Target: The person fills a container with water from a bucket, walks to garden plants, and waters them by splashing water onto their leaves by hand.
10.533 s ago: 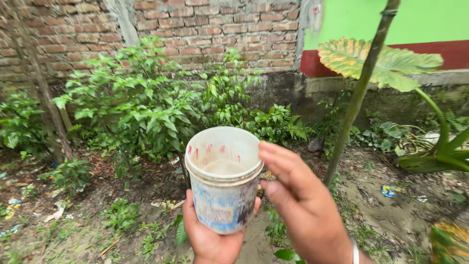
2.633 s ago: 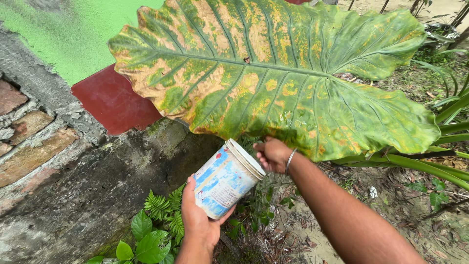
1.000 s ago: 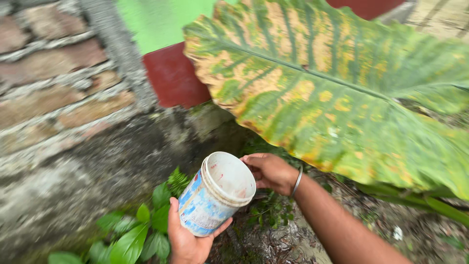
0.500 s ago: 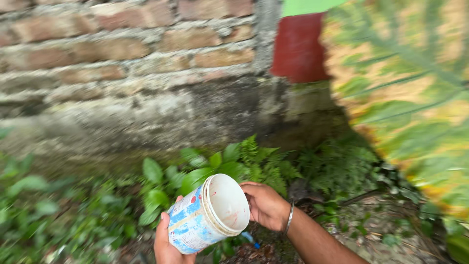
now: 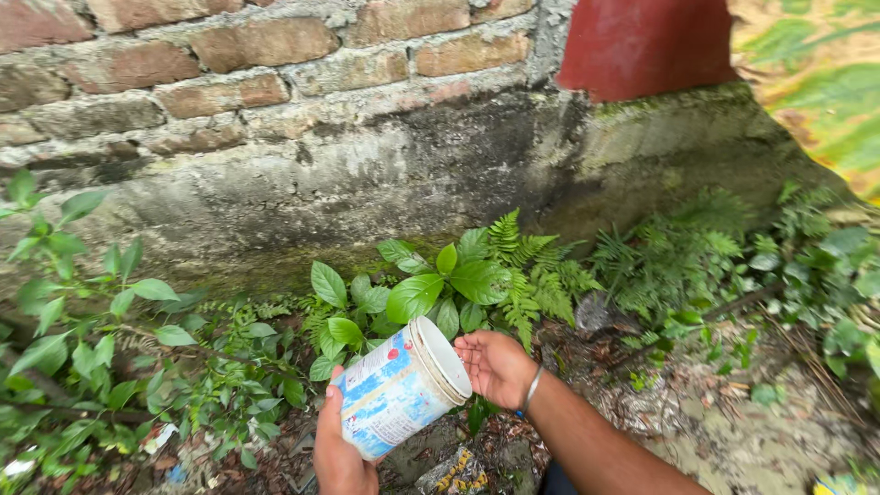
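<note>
My left hand grips a worn plastic tub, white with blue printing and red smears, from below. The tub is tilted with its open mouth turned to the right. My right hand, a metal bangle on the wrist, is cupped with the palm up right beside the tub's rim, fingers slightly curled. I cannot tell whether anything lies in the palm. Both hands are low in the picture, above leaf litter and small plants.
A brick wall on a damp, mossy concrete base fills the top. Ferns and broad-leaved plants grow along its foot. A dark red painted band and part of a large yellowing leaf sit at top right. Bare soil lies at lower right.
The view has swung left and down, away from the big yellowing leaf to the wall's foot. The tub stays in my left hand, tilted more sideways; my right hand stays at its mouth.
</note>
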